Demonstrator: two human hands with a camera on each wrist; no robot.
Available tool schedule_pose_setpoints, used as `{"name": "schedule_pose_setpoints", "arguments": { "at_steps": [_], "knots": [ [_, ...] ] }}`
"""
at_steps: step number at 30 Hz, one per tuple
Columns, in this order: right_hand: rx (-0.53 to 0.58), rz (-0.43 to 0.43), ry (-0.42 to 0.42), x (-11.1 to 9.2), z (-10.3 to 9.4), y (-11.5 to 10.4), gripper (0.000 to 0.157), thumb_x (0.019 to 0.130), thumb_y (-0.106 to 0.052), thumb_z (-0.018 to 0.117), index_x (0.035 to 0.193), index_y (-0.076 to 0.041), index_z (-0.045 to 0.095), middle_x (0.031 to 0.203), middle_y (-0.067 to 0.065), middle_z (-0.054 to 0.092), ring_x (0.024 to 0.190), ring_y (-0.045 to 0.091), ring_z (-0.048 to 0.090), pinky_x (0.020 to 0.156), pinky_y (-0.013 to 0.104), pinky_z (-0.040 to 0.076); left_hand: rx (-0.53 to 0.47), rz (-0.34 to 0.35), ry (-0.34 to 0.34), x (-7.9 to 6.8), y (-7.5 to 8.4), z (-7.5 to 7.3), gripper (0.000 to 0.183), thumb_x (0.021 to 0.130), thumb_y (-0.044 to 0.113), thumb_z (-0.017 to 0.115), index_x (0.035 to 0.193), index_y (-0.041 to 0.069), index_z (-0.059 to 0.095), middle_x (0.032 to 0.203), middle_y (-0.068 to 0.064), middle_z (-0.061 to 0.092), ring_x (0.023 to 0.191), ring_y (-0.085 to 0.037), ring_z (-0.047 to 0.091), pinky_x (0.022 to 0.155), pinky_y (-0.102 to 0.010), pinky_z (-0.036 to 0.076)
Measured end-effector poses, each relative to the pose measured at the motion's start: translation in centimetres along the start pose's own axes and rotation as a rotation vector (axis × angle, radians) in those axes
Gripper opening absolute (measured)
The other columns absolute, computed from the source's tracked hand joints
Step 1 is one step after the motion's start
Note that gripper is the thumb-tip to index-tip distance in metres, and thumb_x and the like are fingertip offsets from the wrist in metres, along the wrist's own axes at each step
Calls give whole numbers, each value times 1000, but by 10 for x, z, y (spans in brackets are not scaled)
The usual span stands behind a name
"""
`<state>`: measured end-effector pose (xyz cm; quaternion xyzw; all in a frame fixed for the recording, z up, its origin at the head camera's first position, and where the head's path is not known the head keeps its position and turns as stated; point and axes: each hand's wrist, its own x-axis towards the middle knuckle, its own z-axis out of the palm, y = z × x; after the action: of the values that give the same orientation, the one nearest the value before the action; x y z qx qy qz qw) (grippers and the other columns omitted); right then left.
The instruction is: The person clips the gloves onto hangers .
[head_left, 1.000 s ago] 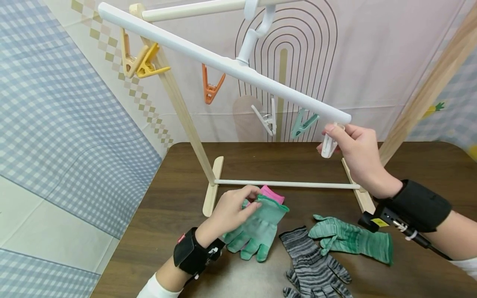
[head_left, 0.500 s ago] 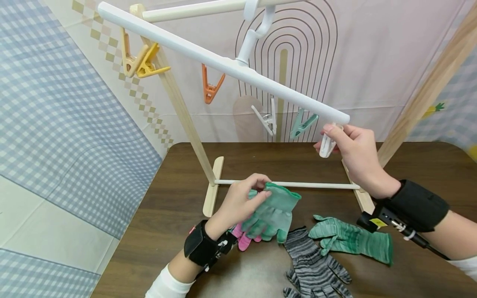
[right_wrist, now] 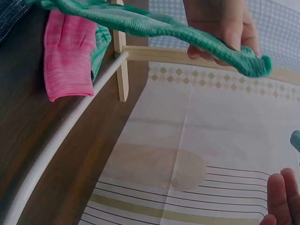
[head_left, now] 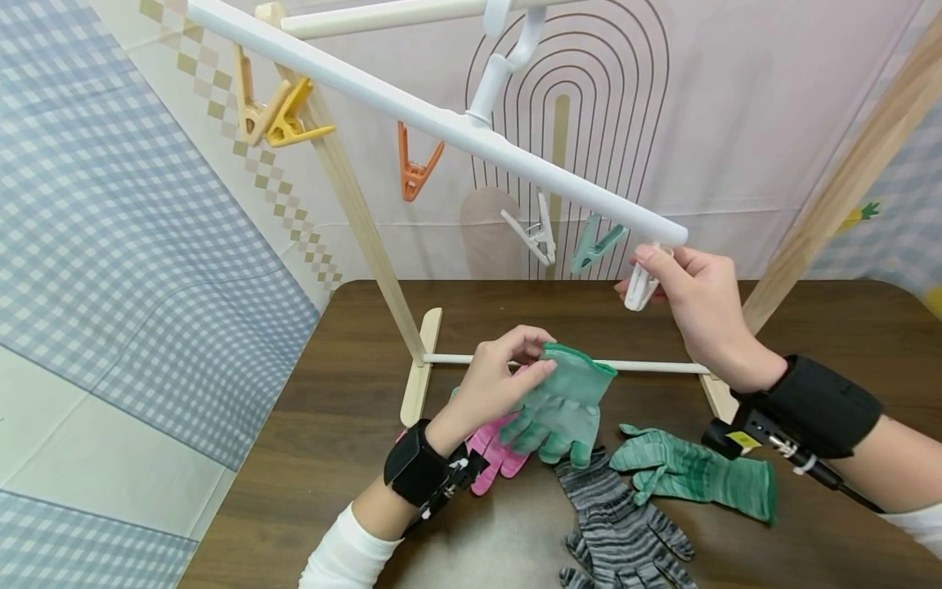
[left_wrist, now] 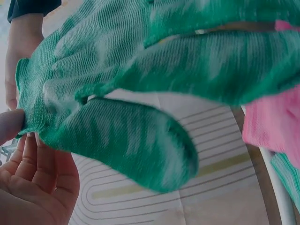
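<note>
My left hand (head_left: pixel 508 376) pinches the cuff of a light green glove (head_left: pixel 567 401), whose fingers dangle above the table; the left wrist view shows thumb and fingers at the cuff edge. My right hand (head_left: pixel 699 303) grips a white clothespin (head_left: pixel 643 286) that hangs under the right end of a white hanger bar (head_left: pixel 574 184). Beneath the held glove lies a pink glove (head_left: pixel 496 450), with another bit of green fabric (right_wrist: pixel 101 49) beside it in the right wrist view. A grey-black striped glove (head_left: pixel 621 523) and a green glove (head_left: pixel 699 474) rest on the table.
Further clips hang from the bar: beige (head_left: pixel 257 110), yellow (head_left: pixel 294 119), orange (head_left: pixel 418 168), white (head_left: pixel 536 233) and teal (head_left: pixel 594 245). A wooden stand (head_left: pixel 361 221) with a white lower rod (head_left: pixel 648 366) stands on the brown table (head_left: pixel 309 474).
My left hand has lifted the light green glove off the pink one and carried it up and right. The right hand stays at the clothespin, shifting slightly left with the bar.
</note>
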<state>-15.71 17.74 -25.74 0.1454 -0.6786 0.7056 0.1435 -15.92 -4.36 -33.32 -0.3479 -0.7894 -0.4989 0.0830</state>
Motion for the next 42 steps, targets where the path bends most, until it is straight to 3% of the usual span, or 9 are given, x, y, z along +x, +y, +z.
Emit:
{"name": "schedule_pose_setpoints", "arguments": {
  "at_steps": [13, 27, 42],
  "knots": [
    [-30, -17, -13, 0, 1, 2, 14, 88, -19, 54, 84, -9, 64, 67, -3, 67, 67, 6, 65, 61, 15, 45, -181, -87, -17, 19, 8, 16, 22, 84, 12, 58, 106, 6, 56, 86, -11, 64, 74, -9, 56, 69, -19, 46],
    [-35, -29, -29, -1, 2, 2, 15, 88, -19, 53, 85, -8, 63, 67, -3, 67, 68, 6, 64, 63, 16, 46, -297, -80, -21, 30, 9, 26, 22, 85, 9, 55, 106, 3, 53, 88, -17, 62, 71, -1, 51, 63, -17, 43],
    [-46, -19, -84, -3, 2, 1, 18, 90, -21, 50, 90, -6, 60, 69, -3, 67, 72, 6, 63, 66, 17, 44, -441, -150, -9, 38, 9, 32, 26, 86, 4, 53, 111, -3, 49, 92, -27, 57, 72, 1, 50, 64, -15, 40]
  ]
}}
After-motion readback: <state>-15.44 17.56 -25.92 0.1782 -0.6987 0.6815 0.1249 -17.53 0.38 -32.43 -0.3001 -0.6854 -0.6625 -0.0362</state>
